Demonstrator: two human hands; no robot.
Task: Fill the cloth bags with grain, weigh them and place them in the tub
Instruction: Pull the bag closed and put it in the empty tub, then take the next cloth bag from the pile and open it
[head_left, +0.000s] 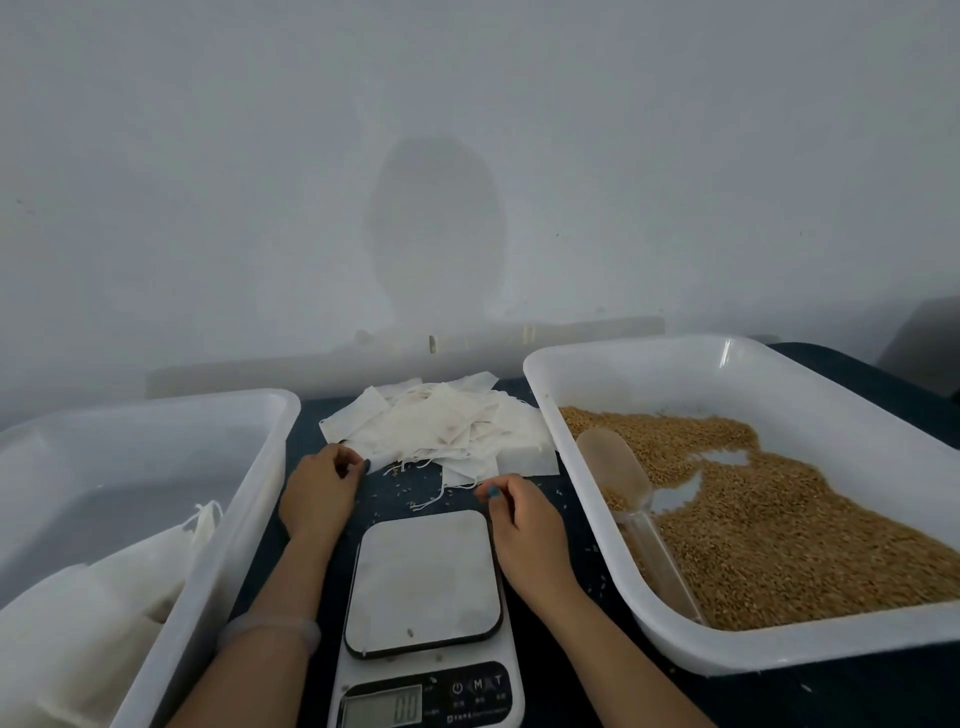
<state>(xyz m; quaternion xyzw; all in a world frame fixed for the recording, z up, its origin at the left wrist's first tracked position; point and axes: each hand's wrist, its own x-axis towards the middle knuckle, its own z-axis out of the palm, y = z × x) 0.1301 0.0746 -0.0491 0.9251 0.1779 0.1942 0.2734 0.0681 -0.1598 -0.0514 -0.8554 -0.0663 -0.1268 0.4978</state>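
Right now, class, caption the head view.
Left hand and right hand at the cloth bag pile behind the scale.

Scale fills gap btwn tubs.

kitchen scale with buttons marked M and T beside a power symbol, display digits and small print unreadable

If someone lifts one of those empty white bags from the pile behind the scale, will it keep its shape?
Probably floppy: the empty bags lie flat, creased and overlapping in a loose pile. Likely very light, since they look thin, so one may drag its neighbours along. The loose drawstrings trailing toward the scale could tangle or snag.
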